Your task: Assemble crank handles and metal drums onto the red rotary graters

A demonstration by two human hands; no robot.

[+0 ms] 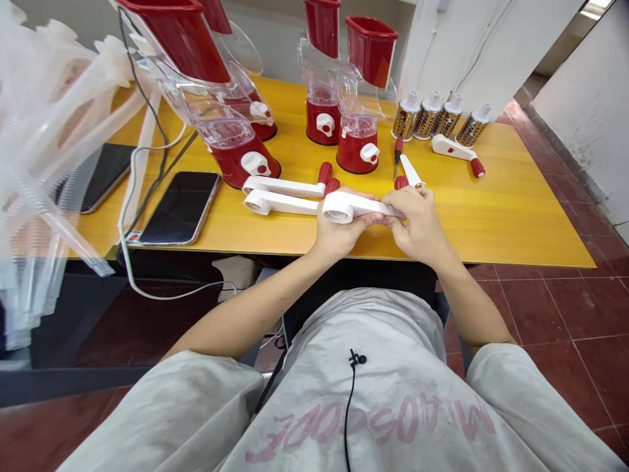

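A white crank handle is held low over the table's front edge. My left hand grips it near its round hollow end, and my right hand closes around its other end, the thumbs nearly meeting. Just beyond my right hand are a red knob and another white crank arm, partly hidden by the fingers. Two more white crank handles with red knobs lie left of my left hand. A red-handled screwdriver rests beyond the right hand.
Several red graters with clear bodies stand along the back. Perforated metal drums and a crank handle are at right. A phone, cables and clear plastic tubing occupy the left. The yellow table ends at right.
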